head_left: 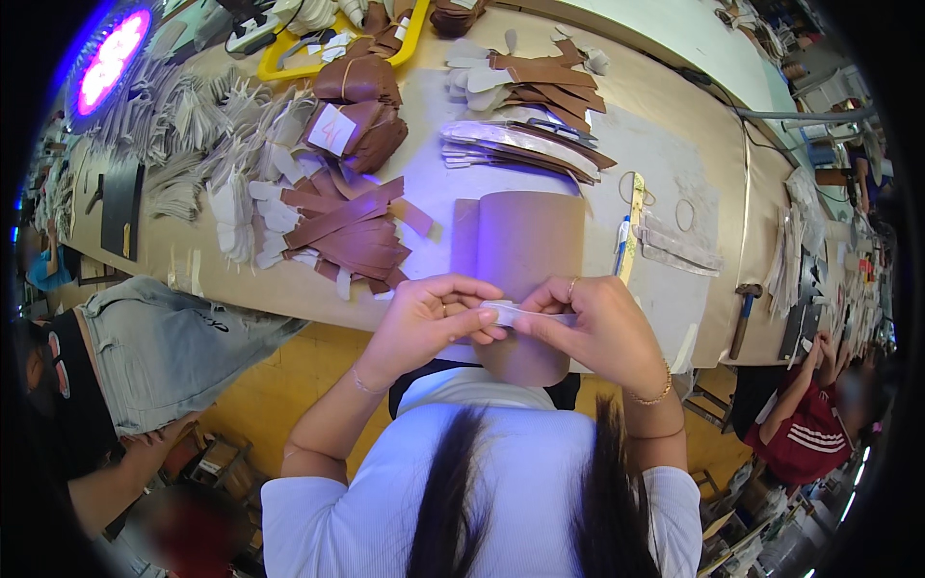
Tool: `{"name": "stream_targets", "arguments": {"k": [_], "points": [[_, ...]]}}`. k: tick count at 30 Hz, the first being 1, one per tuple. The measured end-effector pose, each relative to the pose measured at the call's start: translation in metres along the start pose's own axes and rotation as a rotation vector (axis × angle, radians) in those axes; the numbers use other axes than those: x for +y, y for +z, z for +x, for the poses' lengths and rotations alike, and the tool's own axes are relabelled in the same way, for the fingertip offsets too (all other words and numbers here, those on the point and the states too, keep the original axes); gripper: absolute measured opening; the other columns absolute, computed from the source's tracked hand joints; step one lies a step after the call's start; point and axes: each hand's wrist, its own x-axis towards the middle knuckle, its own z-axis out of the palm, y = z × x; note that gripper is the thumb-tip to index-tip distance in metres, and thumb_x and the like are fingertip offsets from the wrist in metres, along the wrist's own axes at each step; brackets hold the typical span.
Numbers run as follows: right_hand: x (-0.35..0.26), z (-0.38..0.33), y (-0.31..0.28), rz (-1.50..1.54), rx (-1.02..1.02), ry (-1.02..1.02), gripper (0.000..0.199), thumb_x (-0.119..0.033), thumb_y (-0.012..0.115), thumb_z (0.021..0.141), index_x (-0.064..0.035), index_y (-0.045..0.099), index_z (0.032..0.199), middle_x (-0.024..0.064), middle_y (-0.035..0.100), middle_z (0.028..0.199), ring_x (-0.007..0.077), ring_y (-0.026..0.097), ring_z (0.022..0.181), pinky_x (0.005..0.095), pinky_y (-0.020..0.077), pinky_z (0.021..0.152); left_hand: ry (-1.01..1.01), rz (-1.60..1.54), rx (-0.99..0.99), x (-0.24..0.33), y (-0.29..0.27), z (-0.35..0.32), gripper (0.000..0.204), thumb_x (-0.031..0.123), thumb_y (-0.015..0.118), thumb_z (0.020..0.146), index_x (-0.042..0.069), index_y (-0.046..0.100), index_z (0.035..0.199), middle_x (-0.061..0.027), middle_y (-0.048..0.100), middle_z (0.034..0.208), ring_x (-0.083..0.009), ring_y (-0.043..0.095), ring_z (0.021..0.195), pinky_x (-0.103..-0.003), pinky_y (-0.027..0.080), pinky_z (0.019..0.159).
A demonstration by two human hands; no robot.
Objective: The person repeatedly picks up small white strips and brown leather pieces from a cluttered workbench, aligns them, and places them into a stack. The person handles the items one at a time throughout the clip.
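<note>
Both my hands meet over the near edge of the worktable, in front of my chest. My left hand pinches one end of a small whitish strip between thumb and fingers. The strip's other end is in my right hand, with thumb and forefinger closed on it. Its material is too small to make out. Just beneath and behind my hands lies a tan, curved roll or cylinder, which overhangs the table edge toward me. My fingers cover part of it.
Brown strips with white ends lie left; a second pile lies farther back. Near these are banded brown bundles, a yellow tray, a yellow ruler, and a hammer. People stand at both sides.
</note>
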Motion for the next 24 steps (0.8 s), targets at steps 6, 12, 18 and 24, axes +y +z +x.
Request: {"name": "stream_targets", "arguments": {"k": [6,12,18,24], "points": [[0.01,-0.007,-0.015,0.055,-0.046,0.108,0.02,-0.02,0.075,0.077,-0.0014,0.068,0.081,0.0049,0.062,0.062,0.009,0.053,0.051,0.0236,0.0411,0.049,-0.02,-0.07,0.014,-0.006,-0.005,0.003,0.024,-0.007,0.061,0.084,-0.006,0.051,0.105,-0.0192,0.065,0.088,-0.0234,0.069,0.077,-0.029,0.059,0.068],[0.014,-0.009,-0.015,0.053,-0.05,0.101,0.022,-0.024,0.07,0.08,-0.0028,0.065,0.08,0.0112,0.061,0.063,0.0206,0.055,0.049,0.0305,0.0409,0.049,-0.01,-0.067,0.014,-0.007,-0.007,0.005,0.026,-0.006,0.062,0.084,-0.004,0.048,0.105,-0.0192,0.065,0.088,-0.0239,0.069,0.076,-0.03,0.06,0.066],[0.011,-0.006,-0.016,0.016,-0.072,0.126,0.021,-0.023,0.067,0.081,-0.0025,0.064,0.079,0.0123,0.06,0.063,0.0226,0.055,0.05,0.0328,0.0412,0.049,0.016,-0.102,0.012,-0.015,-0.008,0.008,0.026,-0.006,0.062,0.083,-0.001,0.045,0.102,-0.0173,0.064,0.085,-0.0238,0.069,0.075,-0.03,0.059,0.064],[0.013,-0.007,-0.009,0.017,-0.008,0.106,0.02,-0.02,0.068,0.08,-0.0024,0.06,0.075,0.0073,0.058,0.061,0.0153,0.049,0.047,0.028,0.038,0.046,0.017,-0.092,0.015,-0.016,-0.008,0.011,0.027,-0.006,0.063,0.083,0.002,0.044,0.1,-0.0144,0.063,0.083,-0.0215,0.068,0.071,-0.029,0.057,0.061]]}}
